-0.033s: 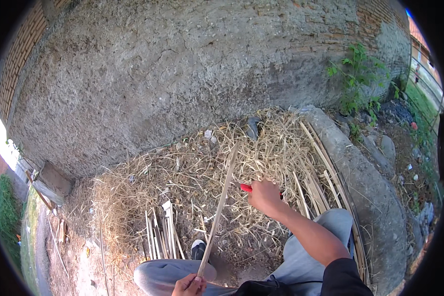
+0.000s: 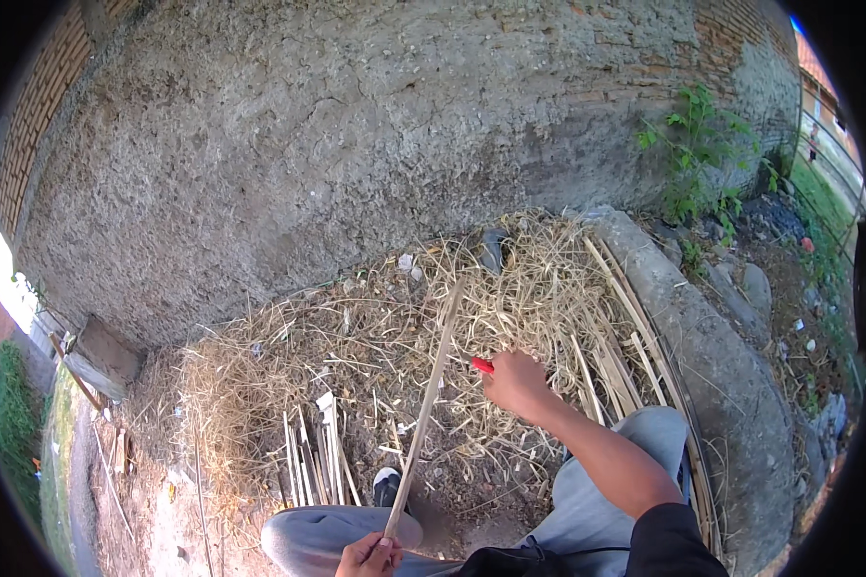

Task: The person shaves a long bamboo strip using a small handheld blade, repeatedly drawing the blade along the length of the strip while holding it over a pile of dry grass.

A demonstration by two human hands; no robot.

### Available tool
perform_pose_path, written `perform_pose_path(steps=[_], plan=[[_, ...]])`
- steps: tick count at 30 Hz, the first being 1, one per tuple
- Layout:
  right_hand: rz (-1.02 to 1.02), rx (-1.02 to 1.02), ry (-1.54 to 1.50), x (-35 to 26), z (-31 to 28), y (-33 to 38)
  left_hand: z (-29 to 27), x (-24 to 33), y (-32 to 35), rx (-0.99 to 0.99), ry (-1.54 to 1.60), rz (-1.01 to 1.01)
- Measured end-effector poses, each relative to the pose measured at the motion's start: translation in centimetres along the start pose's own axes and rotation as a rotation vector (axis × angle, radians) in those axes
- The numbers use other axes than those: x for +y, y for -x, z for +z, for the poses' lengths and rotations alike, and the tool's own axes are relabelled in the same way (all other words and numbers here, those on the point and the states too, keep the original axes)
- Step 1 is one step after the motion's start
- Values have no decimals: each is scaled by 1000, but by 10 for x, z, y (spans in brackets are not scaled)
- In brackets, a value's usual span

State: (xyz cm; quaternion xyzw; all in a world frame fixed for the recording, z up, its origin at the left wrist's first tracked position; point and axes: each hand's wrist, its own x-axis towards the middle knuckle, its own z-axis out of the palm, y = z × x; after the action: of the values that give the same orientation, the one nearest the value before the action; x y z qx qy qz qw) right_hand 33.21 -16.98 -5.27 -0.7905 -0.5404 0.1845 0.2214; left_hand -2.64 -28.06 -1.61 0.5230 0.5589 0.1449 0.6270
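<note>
A long pale bamboo strip (image 2: 430, 396) slants up and away from my left hand (image 2: 369, 556), whose fingers are closed around its near end. My right hand (image 2: 516, 385) is closed on a red-handled knife (image 2: 482, 364); a short dark blade seems to point left toward the strip, with a small gap between them. Most of the handle is hidden in my fist. Split strips (image 2: 319, 452) lie in a bunch beyond my left knee. More strips (image 2: 614, 370) rest on shavings near my right knee.
A rough plastered wall (image 2: 356, 144) rises in front. Dry shavings (image 2: 250, 394) cover the ground at its foot. A low concrete kerb (image 2: 712, 375) curves along my right, with long slats against it. A green plant (image 2: 693, 154) grows by the wall. My shoe (image 2: 388, 486) is between the strips and my legs.
My right hand and the knife have shifted very slightly. My left hand and the bamboo strip look unmoved.
</note>
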Motion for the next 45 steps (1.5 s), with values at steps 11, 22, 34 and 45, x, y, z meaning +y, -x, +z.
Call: perform_pose_path(steps=[11, 22, 34, 45], plan=[[-58, 434, -1079, 34, -7, -38, 4, -13, 1, 44, -286, 320], [150, 250, -996, 23, -15, -30, 0, -36, 6, 266, -612, 407], [180, 290, -412, 17, -45, -21, -12, -38, 9, 51, -65, 141], [211, 138, -1305, 7, -26, -27, -18, -32, -13, 83, -328, 287]])
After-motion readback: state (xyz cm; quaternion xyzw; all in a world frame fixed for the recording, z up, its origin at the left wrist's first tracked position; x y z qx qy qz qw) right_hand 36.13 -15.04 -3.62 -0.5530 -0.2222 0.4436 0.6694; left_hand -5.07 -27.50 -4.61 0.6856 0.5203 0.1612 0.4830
